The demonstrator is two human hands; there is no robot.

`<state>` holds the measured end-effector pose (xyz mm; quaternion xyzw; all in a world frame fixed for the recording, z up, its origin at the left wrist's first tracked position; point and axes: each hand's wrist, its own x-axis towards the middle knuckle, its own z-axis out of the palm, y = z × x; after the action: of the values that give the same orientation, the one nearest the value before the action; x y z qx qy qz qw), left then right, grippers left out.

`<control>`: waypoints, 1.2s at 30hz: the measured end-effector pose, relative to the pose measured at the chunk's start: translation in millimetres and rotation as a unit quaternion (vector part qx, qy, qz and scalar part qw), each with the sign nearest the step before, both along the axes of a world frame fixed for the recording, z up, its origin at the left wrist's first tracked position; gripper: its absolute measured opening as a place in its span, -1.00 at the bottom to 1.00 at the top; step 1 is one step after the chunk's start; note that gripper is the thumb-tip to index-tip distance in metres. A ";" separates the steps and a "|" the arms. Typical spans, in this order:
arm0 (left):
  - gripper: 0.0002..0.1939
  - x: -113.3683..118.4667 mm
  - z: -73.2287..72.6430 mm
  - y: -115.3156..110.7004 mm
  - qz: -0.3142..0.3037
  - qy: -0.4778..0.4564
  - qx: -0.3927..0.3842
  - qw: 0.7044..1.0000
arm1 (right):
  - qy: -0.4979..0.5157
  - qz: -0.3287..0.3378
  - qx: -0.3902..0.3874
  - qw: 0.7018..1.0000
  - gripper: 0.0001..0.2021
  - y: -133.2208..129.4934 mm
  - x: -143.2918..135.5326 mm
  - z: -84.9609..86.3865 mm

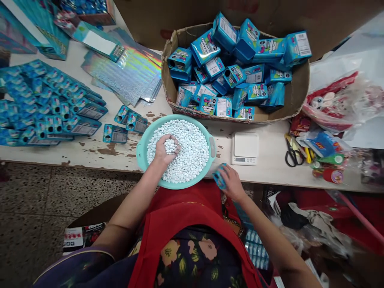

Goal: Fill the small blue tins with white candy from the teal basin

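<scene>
My left hand (165, 151) is in the green bowl (141, 154), palm up, its fingers curled round a scoop of the small white candies (192, 154). Just right of the bowl, at the table's front edge, my right hand (230, 179) grips a small blue box (220, 176). Left of the bowl lie a few small blue boxes (115, 133). Behind the bowl, a cardboard box (168, 76) holds several more blue boxes (205, 48).
A white scale (245, 148) sits right of the bowl, with black scissors (291, 154) and plastic packets (322, 144) beyond. Many blue boxes (39, 104) are piled at the left, near holographic sheets (129, 68).
</scene>
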<state>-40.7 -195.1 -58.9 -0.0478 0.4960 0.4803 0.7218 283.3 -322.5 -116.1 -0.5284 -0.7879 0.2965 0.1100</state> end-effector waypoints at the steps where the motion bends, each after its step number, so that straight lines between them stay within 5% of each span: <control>1: -0.84 0.4 0.2 0.3 0.004 -0.003 0.005 1.000 | 0.050 -0.073 -0.005 0.996 -0.44 -1.4 1.5 8.5; 3: -0.84 1.5 0.4 0.7 0.004 0.000 0.000 1.000 | 0.143 -0.237 -0.022 0.961 -0.48 -1.2 -4.7 30.2; 5: -0.85 2.8 3.6 0.6 -0.007 -0.004 -0.026 1.000 | 0.223 -0.323 -0.036 0.919 -0.52 4.2 -22.7 55.6; 8: -0.81 5.4 22.4 -1.8 -0.015 -0.017 -0.030 0.999 | 0.293 -0.312 -0.030 0.903 -0.58 21.9 -61.9 88.9; 12: -0.75 13.3 66.8 -11.2 0.007 0.010 0.103 0.995 | 0.260 -0.188 0.037 0.946 -0.65 50.0 -108.9 110.8; 15: -0.72 22.8 85.6 -18.2 0.030 0.082 0.212 0.973 | 0.233 -0.110 0.081 0.963 -0.68 62.2 -130.9 114.0; 18: -0.76 28.5 82.9 -21.0 0.064 0.147 0.237 0.958 | 0.214 -0.080 0.092 0.969 -0.66 65.3 -141.9 112.8; 23: -0.82 29.1 70.2 -21.1 0.084 0.165 0.237 0.954 | 0.167 -0.091 0.100 0.977 -0.69 63.6 -146.2 112.2; 36: -0.73 36.6 70.5 -14.8 0.047 0.223 0.240 0.944 | 0.167 -0.135 0.094 0.972 -0.69 66.6 -144.4 113.2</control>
<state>-4.1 -209.9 11.5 0.2119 0.5113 0.6171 0.5594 138.9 -255.9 -2.8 -0.5602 -0.7042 0.2877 0.3280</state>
